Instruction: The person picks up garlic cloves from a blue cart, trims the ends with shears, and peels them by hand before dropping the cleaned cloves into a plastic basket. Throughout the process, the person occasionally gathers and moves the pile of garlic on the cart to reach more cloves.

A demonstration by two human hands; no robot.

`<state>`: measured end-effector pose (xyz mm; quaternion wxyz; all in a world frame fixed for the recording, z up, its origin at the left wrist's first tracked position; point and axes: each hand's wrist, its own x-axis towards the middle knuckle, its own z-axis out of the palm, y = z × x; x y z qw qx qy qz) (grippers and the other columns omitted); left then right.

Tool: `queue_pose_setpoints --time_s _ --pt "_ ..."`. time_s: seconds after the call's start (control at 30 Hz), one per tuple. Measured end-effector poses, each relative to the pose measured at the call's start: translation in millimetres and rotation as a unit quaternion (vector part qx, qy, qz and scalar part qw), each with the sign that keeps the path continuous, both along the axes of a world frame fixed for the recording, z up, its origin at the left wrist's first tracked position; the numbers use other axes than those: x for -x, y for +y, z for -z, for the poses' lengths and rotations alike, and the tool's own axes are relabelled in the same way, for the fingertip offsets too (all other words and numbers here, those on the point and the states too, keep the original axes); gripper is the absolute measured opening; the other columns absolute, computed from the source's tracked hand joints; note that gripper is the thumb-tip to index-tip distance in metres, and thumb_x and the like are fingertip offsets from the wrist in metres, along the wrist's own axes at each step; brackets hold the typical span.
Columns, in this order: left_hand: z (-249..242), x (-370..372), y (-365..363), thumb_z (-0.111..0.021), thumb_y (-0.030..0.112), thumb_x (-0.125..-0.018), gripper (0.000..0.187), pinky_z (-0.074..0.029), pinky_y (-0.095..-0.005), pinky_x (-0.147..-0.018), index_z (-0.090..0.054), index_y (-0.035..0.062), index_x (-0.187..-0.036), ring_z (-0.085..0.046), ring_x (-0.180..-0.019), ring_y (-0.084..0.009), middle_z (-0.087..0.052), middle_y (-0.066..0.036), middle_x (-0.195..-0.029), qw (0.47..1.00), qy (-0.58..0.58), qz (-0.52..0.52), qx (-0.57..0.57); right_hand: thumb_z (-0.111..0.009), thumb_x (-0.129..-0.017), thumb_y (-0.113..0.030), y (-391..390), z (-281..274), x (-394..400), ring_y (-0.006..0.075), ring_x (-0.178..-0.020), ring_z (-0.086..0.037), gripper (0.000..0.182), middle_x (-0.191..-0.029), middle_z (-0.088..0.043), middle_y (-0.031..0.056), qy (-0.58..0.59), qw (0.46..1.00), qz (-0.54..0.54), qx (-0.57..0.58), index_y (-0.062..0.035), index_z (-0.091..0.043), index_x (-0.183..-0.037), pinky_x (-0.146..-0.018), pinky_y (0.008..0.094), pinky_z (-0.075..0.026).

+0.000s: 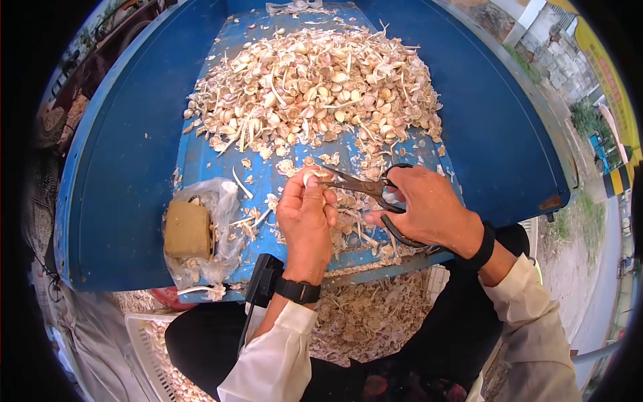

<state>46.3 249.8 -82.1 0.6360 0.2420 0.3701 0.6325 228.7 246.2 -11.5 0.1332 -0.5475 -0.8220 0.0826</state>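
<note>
My left hand [307, 216] pinches a garlic clove [311, 177] between thumb and fingers, over the near part of the blue truck bed [218, 167]. In my right hand [429, 206] is a pair of dark scissors [365, 185], fingers through the handle loops. The scissor blades are parted and reach left to the clove at my left fingertips. Just beyond both hands spreads a large heap of garlic cloves and skins [315, 87].
A clear plastic bag [224, 201] with a tan block [187, 229] lies on the left. Below the edge are a pile of garlic skins [372, 315] and a white crate [144, 342] holding cloves. Blue side walls [495, 100] flank the bed.
</note>
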Motion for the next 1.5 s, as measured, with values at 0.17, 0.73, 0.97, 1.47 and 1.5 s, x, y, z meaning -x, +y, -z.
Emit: queue_pose_setpoints --time_s 0.17,0.73,0.97,1.47,1.5 --pt "-3.7 -3.5 -6.4 -0.05 0.017 -0.101 0.024 -0.037 -0.0178 -0.047 -0.054 0.0003 -0.118 -0.049 -0.066 -0.0055 -0.061 -0.006 -0.092 0.999 0.033 -0.013 -0.021 -0.072 -0.074 -0.057 -2.2 0.4 7.5 0.0365 -0.057 -0.061 0.058 -0.057 -0.059 0.0172 -0.05 0.998 0.009 0.022 -0.0003 -0.059 -0.069 -0.054 0.0444 -0.048" --pt "18.2 3.5 5.5 -0.044 0.021 -0.101 0.017 -0.037 -0.0173 -0.039 -0.051 0.0075 -0.11 -0.052 -0.062 -0.0116 -0.058 -0.008 -0.088 0.904 -0.392 0.17 0.024 -0.07 -0.079 -0.013 86.0 22.9 -62.0 0.0116 -0.057 -0.054 0.016 -0.066 -0.058 0.0052 0.278 0.94 0.182 0.079 -0.0021 -0.059 -0.079 -0.051 0.0294 -0.043" --pt "6.9 -7.7 10.0 -0.047 0.023 -0.098 0.019 -0.037 -0.0182 -0.04 -0.055 0.0066 -0.103 -0.056 -0.079 -0.0164 -0.062 -0.01 -0.102 0.944 -0.285 0.152 0.067 -0.064 -0.075 -0.01 148.6 67.0 -52.4 0.0412 -0.065 -0.056 0.014 -0.076 -0.06 0.0223 0.019 0.998 0.043 -0.038 0.0005 -0.056 -0.079 -0.06 0.0443 -0.044" --pt "3.7 -15.5 1.0 -0.056 0.022 -0.099 0.032 -0.033 -0.0148 -0.039 -0.057 0.0046 -0.125 -0.05 -0.062 -0.0032 -0.061 -0.003 -0.098 0.983 0.108 0.145 -0.005 -0.081 -0.077 -0.032 34.1 -1.4 6.3 0.0066 -0.05 -0.05 0.034 -0.061 -0.058 -0.0002 0.442 0.845 0.064 0.293 -0.0035 -0.062 -0.073 -0.045 0.0239 -0.037" --pt "2.6 -12.8 1.5 -0.056 0.02 -0.098 0.033 -0.031 -0.0144 -0.038 -0.054 0.0012 -0.126 -0.048 -0.062 -0.0033 -0.059 -0.003 -0.097 0.991 0.037 0.131 -0.003 -0.08 -0.074 -0.045 32.8 3.3 -4.6 0.0134 -0.05 -0.053 0.047 -0.06 -0.058 0.0036 0.36 0.893 0.082 0.257 -0.0017 -0.061 -0.074 -0.047 0.0292 -0.04"
